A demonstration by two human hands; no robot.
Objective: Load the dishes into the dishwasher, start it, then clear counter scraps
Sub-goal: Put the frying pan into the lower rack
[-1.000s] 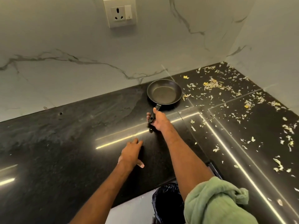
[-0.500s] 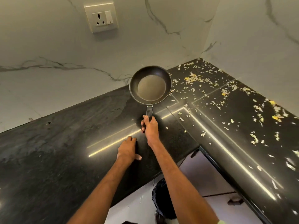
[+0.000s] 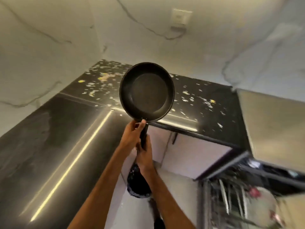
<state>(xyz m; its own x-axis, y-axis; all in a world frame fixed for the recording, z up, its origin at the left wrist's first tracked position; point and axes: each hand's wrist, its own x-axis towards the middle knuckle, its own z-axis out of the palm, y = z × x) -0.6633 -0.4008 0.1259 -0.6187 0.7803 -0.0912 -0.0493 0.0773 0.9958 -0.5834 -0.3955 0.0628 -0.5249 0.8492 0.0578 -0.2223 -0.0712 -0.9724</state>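
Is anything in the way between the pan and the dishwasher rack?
Nothing visible blocks it. The left hand and right hand hold the pan up by its handle, and the dishwasher rack lies low on the right. A flowery plate already sits in the rack; blur hides the free slots.

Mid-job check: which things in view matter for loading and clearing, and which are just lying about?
In the job:
frying pan, gripped by left hand and right hand
dishwasher rack with floral plate
counter scraps
bin, probably for scraps

Just there:
wall socket
cabinet door
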